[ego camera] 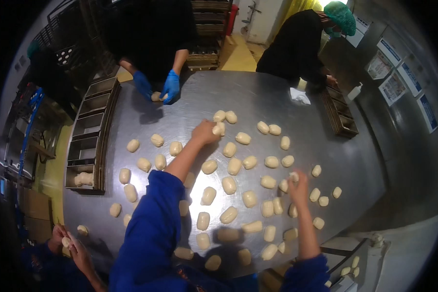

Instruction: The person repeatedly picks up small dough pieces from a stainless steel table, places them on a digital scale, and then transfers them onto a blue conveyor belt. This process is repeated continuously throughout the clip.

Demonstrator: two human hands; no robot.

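Note:
Blue sleeves lead to both of my hands over a steel table [149,127] strewn with short rolls of pale dough [234,166]. My left hand [205,132] reaches far forward, its fingers closed around a dough piece [219,129]; two more rolls [225,116] lie just beyond it. At the right, my right hand [298,184] grips a small dough piece [294,176], beside another roll [283,185] on the steel. Many rolls lie between and around my arms, some partly hidden beneath them.
Rows of metal loaf tins [87,126] stand along the left edge, one holding dough. More tins [337,109] sit at the right, near a white cloth [299,96]. Across the table a person in blue gloves [171,85] handles dough. Another person's bare hands [73,246] hold dough at lower left.

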